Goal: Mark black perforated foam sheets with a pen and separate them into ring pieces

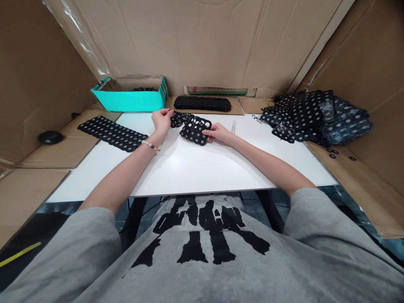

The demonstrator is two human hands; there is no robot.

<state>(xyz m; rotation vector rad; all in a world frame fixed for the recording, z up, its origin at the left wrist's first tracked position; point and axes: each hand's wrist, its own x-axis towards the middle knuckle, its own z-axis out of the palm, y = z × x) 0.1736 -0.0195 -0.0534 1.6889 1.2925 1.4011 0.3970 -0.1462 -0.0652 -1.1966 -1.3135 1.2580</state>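
Cardboard walls [205,46] rise beyond the far, left and right edges of the desk [202,176]; a black rounded object [50,137] (shaped like a computer mouse) lies past its left edge.

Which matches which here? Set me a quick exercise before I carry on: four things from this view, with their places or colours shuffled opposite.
Things:
1. Box
2. Bracelet
3. Folded piece
4. Loose rings

Place or colour:
A. On the right-hand cardboard, near the dotted pile
B. Teal on its front side
C. Pinched at its edge by the right hand
D. Around the left wrist

Right pairs: 1-B, 2-D, 3-C, 4-A
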